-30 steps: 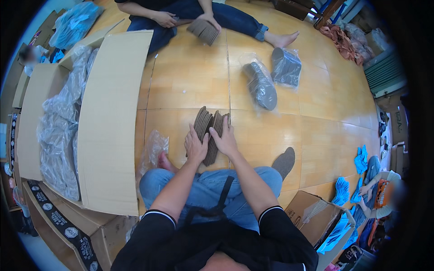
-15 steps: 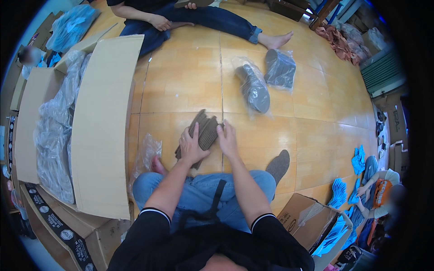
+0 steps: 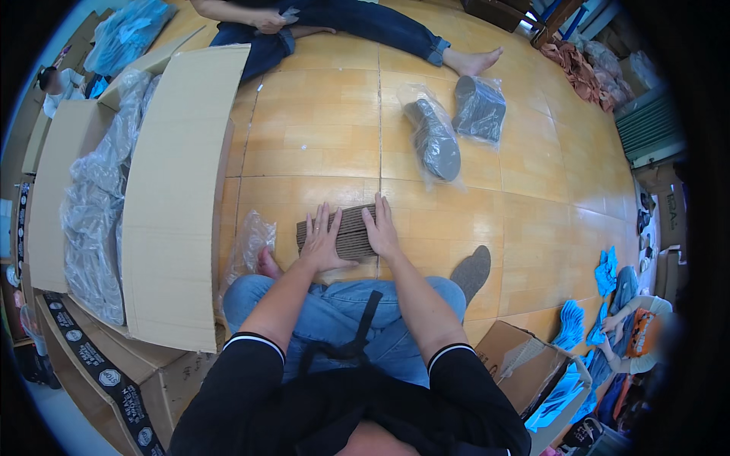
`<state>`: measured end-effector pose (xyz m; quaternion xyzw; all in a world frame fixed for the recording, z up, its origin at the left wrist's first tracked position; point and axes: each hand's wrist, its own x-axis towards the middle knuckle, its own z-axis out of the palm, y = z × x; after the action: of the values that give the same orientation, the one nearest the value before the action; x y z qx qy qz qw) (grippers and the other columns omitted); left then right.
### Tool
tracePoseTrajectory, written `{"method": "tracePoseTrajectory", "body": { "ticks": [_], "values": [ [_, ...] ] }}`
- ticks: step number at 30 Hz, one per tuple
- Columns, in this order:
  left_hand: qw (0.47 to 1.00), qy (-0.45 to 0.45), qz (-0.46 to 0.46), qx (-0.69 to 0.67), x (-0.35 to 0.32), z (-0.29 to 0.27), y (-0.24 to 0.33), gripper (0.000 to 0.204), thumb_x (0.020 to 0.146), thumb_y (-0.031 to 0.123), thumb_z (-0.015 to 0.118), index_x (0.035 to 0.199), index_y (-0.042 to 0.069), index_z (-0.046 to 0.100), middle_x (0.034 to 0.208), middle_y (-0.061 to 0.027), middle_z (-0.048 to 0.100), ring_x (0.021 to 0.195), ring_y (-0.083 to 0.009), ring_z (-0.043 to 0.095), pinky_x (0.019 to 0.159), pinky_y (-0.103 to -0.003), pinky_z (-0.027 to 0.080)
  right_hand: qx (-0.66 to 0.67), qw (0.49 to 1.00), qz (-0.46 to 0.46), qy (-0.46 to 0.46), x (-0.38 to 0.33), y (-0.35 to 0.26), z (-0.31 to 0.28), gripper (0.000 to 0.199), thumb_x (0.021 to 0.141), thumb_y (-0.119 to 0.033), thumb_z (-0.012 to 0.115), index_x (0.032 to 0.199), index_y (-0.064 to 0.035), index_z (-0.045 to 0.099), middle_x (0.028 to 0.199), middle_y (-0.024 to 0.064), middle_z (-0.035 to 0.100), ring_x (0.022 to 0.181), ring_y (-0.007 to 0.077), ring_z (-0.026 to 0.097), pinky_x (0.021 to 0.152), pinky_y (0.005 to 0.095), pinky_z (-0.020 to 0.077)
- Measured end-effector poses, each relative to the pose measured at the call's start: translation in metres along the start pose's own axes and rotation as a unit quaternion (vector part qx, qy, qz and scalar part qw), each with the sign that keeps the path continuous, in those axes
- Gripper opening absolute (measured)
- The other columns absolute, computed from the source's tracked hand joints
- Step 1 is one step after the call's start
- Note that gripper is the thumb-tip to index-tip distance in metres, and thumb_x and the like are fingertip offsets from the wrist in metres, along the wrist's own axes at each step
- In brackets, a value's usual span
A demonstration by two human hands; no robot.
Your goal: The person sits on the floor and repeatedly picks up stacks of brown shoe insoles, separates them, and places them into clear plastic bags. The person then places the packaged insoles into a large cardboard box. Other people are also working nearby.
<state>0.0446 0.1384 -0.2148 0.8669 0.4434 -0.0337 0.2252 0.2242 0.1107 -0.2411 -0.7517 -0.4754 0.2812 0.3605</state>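
A stack of dark brown-grey insoles [image 3: 353, 235] stands on edge on the floor in front of my crossed legs, its layers showing as thin lines. My left hand [image 3: 322, 242] grips its left part, fingers spread over the layers. Against the right end presses my right hand [image 3: 382, 232], fingers straight and close together, so the stack is held between both palms. A single grey insole [image 3: 473, 272] lies beside my right knee. Farther off lie two clear plastic bags of grey insoles, one a long bundle [image 3: 439, 148], the other a squarer bundle [image 3: 480, 112].
At my left stands a large open carton [image 3: 171, 205] filled with clear plastic bags [image 3: 95, 220]. A crumpled clear bag [image 3: 255, 239] lies near my foot. Another person's bare foot [image 3: 475, 61] stretches across the far floor. An open carton [image 3: 513, 357] with blue pieces sits at right.
The slanted, uneven stack is now level and squared between my hands. My right hand has come onto its end. The person opposite has shifted their hands.
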Motion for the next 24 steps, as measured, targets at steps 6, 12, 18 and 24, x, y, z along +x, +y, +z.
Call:
{"method": "tracePoseTrajectory", "body": {
  "ticks": [6, 12, 18, 24],
  "values": [
    [0.997, 0.029, 0.074, -0.007, 0.01, -0.001, -0.004, 0.133, 0.053, 0.057, 0.081, 0.153, 0.009, 0.009, 0.154, -0.0287, 0.009, 0.143, -0.0422, 0.011, 0.116, -0.057, 0.007, 0.096, 0.99, 0.103, 0.021, 0.01, 0.019, -0.001, 0.041, 0.099, -0.036, 0.047, 0.12, -0.0028, 0.059, 0.119, 0.0186, 0.061, 0.115, 0.0327, 0.056, 0.098, 0.0368, 0.0429],
    [0.994, 0.046, 0.085, -0.041, 0.005, -0.026, 0.017, 0.122, 0.055, 0.044, 0.082, 0.153, 0.014, 0.016, 0.135, -0.0237, 0.035, 0.129, -0.0396, 0.033, 0.108, -0.053, 0.023, 0.147, 0.97, 0.193, -0.016, 0.018, -0.011, -0.028, 0.04, 0.098, -0.034, 0.05, 0.119, -0.0022, 0.062, 0.118, 0.0177, 0.064, 0.113, 0.0273, 0.059, 0.097, 0.0322, 0.0435],
    [0.936, 0.174, 0.104, -0.288, -0.033, -0.084, 0.066, 0.122, 0.059, 0.039, 0.08, 0.154, 0.01, 0.009, 0.14, -0.0241, 0.035, 0.131, -0.0381, 0.035, 0.111, -0.046, 0.027, 0.52, 0.845, 0.099, -0.083, -0.007, -0.066, -0.149, 0.072, 0.098, -0.031, 0.053, 0.151, -0.0026, 0.013, 0.151, 0.0243, 0.029, 0.141, 0.0329, 0.029, 0.114, 0.0424, 0.0267],
    [0.6, -0.013, 0.09, -0.795, -0.087, -0.119, 0.105, 0.096, 0.07, 0.028, 0.074, 0.149, 0.005, 0.024, 0.143, -0.0176, 0.04, 0.131, -0.0284, 0.043, 0.109, -0.041, 0.036, 0.314, 0.924, -0.181, -0.12, -0.115, -0.15, -0.144, 0.123, 0.073, -0.023, 0.079, 0.151, -0.0046, -0.015, 0.157, 0.0257, 0.006, 0.145, 0.0365, 0.017, 0.117, 0.0458, 0.018]
  ]
}}
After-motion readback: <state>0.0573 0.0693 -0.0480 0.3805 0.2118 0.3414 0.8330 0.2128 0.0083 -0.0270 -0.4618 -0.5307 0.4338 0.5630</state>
